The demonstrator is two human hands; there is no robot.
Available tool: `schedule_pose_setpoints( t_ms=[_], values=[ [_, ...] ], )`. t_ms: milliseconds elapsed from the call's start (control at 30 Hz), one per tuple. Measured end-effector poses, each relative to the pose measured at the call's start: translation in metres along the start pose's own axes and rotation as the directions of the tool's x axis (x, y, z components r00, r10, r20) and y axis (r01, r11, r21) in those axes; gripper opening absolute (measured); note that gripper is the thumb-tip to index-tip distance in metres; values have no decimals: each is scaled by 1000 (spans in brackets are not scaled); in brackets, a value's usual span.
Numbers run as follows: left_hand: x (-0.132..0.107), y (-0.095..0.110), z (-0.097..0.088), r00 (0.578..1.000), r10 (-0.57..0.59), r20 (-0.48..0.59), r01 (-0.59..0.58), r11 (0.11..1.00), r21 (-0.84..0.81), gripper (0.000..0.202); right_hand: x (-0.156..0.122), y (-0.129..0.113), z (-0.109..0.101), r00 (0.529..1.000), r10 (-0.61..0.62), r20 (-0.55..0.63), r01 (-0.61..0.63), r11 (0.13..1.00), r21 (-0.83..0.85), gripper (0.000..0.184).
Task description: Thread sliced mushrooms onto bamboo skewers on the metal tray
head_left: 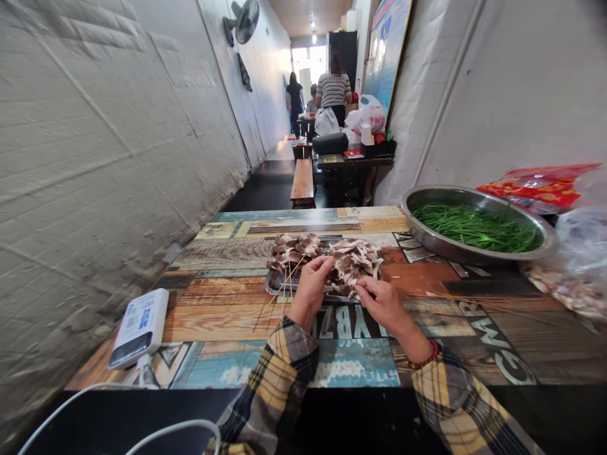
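**We work low and close**

Our mushroom pieces (353,265) lie in two heaped piles on a metal tray (271,283), which sits on the surface (213,319) directly in front of us. The tray's placement seems chosen to keep the piles within easy reach of both hands.

Our left hand (310,292) hangs over the tray's near edge, its fingers closed around a bunch of thin wooden skewers (281,297). The points rise toward the piles and the long ends fan down over the surface, perhaps because this angle keeps them clear of our right hand (379,304). Those right fingers are drawn together at the edge of the nearer pile, touching the pieces, but we cannot tell whether they have hold of one.

A red bead bracelet (423,357) circles our right wrist, and plaid sleeves (279,385) cover both forearms. To the right, a steel basin (474,253) of long green stalks (477,229) sits beyond our working space, probably to leave room around the tray. A white power bank (138,328) lies near the wall on our left, with its cable trailing off the surface, while two people stand far down the narrow room.
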State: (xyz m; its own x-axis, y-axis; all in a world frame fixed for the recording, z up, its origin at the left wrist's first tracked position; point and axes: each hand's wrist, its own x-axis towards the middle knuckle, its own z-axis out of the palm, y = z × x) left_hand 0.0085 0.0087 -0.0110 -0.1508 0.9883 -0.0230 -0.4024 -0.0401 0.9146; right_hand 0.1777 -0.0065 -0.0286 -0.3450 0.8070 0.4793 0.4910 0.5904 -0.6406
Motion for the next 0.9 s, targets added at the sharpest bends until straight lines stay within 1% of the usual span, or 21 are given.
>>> schedule_pose_setpoints(
  t_ms=[133, 233, 467, 700, 900],
  values=[
    [-3, 2, 2, 999, -26, 27, 28, 998, -57, 27, 1, -1, -2, 999, 40, 31, -42, 998, 50, 25],
    [-5, 4, 3, 998, -45, 37, 47, 997, -59, 26, 0, -1, -2, 998, 52, 42, -55, 996, 77, 27],
    [-5, 2, 4, 997, -51, 55, 52, 998, -18, 25, -1, -3, -1, 997, 67, 23, -68, 996, 62, 26],
    [-6, -2, 8, 997, -72, 33, 72, 997, -3, 24, 0, -1, 0, 997, 68, 35, -70, 996, 48, 26],
    [-5, 3, 6, 996, -68, 58, 71, 995, -68, 28, -1, 4, 0, 996, 85, 38, -87, 993, 74, 27]
  ],
)
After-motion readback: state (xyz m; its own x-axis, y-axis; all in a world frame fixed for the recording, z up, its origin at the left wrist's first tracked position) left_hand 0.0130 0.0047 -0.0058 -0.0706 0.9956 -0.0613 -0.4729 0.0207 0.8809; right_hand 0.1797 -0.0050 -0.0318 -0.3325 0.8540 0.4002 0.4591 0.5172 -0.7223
